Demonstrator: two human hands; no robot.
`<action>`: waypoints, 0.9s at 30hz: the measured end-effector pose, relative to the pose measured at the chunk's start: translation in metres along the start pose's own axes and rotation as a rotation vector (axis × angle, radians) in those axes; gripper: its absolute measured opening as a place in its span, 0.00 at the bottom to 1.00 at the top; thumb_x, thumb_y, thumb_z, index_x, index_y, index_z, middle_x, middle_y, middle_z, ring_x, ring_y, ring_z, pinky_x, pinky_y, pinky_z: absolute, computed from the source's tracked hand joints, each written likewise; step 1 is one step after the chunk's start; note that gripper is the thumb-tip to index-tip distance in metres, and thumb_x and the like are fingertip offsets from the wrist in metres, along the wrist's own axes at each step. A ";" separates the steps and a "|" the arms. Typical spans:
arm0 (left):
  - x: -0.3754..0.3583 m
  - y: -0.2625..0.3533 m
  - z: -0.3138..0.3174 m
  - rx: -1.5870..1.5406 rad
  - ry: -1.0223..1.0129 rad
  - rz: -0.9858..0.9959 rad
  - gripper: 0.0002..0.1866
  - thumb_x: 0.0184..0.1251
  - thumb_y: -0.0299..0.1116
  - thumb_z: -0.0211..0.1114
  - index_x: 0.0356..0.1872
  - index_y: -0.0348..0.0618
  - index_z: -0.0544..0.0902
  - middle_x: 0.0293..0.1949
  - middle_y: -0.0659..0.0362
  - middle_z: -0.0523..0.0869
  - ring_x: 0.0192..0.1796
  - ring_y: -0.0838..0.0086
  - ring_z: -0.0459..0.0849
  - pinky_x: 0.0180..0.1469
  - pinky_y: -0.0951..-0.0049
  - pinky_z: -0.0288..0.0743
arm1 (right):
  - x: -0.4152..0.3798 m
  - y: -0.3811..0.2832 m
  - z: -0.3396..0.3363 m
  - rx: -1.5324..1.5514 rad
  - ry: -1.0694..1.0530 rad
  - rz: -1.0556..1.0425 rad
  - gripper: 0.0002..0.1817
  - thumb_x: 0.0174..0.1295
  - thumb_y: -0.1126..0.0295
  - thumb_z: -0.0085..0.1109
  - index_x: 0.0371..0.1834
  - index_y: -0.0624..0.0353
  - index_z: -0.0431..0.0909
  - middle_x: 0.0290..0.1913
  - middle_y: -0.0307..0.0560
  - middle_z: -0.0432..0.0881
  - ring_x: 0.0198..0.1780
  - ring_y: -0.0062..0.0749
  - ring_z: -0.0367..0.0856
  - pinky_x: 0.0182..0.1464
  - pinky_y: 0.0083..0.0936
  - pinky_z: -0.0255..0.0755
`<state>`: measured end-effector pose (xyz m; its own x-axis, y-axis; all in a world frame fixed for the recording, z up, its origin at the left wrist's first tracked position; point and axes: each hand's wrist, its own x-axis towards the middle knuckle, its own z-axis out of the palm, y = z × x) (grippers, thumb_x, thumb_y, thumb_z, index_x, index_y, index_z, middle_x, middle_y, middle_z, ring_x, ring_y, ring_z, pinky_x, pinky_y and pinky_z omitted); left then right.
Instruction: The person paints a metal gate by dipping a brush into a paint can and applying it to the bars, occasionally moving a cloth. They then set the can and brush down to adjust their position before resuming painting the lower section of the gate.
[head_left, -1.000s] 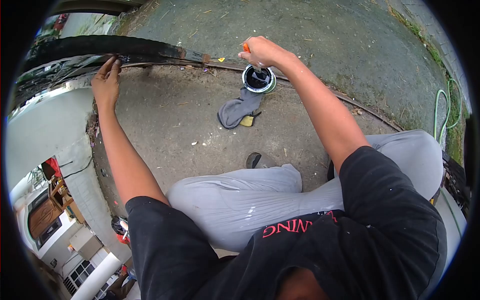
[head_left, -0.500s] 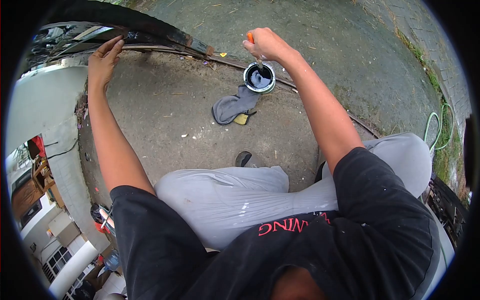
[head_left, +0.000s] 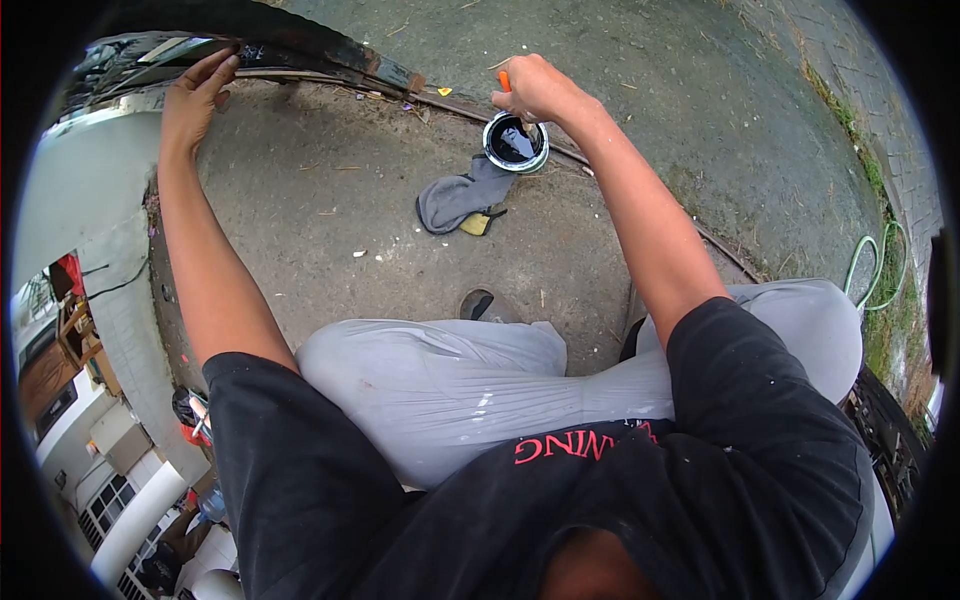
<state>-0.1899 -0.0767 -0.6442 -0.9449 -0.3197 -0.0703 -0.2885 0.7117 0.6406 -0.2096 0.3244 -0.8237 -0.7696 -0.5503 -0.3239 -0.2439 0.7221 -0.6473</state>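
My right hand (head_left: 540, 88) grips the orange handle of a paintbrush (head_left: 504, 80). Its bristle end points down at the far right rim of an open paint can (head_left: 487, 148), which holds glossy black paint. Fingers extended and thumb apart, my left hand (head_left: 192, 100) reaches up to the lower edge of a long black painted beam (head_left: 300, 42); the fingertips are right at that edge. Just below the can lies a crumpled grey cloth (head_left: 455, 200) with a yellow patch, on the concrete.
A thin rail (head_left: 455, 107) runs along the ground behind the can. My shoe (head_left: 485, 305) and grey trousered knee (head_left: 430, 370) are close in front. A pale wall (head_left: 90, 190) stands at left, and a green hose (head_left: 868, 265) lies at far right.
The brush has shifted to the can's right side, with its lower end less visible. My left hand has moved slightly up and left. The whole view has shifted a little.
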 end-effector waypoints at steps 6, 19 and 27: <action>0.001 0.000 -0.001 -0.008 -0.014 -0.012 0.20 0.66 0.45 0.74 0.57 0.50 0.88 0.47 0.65 0.90 0.51 0.78 0.85 0.51 0.76 0.76 | 0.001 -0.004 -0.003 -0.009 -0.013 -0.030 0.15 0.58 0.66 0.70 0.37 0.69 0.84 0.35 0.65 0.87 0.40 0.52 0.89 0.44 0.43 0.81; -0.004 0.001 0.000 -0.023 -0.001 -0.014 0.19 0.68 0.43 0.73 0.56 0.50 0.88 0.47 0.65 0.90 0.50 0.79 0.86 0.51 0.75 0.76 | 0.008 0.001 -0.010 0.076 0.047 0.002 0.14 0.60 0.64 0.68 0.33 0.67 0.81 0.28 0.59 0.85 0.28 0.44 0.86 0.35 0.38 0.79; -0.021 0.010 0.019 0.005 0.128 0.026 0.18 0.70 0.40 0.71 0.58 0.48 0.88 0.40 0.64 0.90 0.42 0.83 0.84 0.42 0.80 0.75 | 0.020 0.093 0.010 1.283 0.086 0.077 0.13 0.71 0.59 0.64 0.37 0.59 0.80 0.35 0.45 0.87 0.28 0.19 0.83 0.30 0.13 0.79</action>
<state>-0.1759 -0.0506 -0.6506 -0.9248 -0.3778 0.0449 -0.2649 0.7242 0.6367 -0.2412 0.3765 -0.8975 -0.8034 -0.4624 -0.3752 0.5042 -0.1930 -0.8418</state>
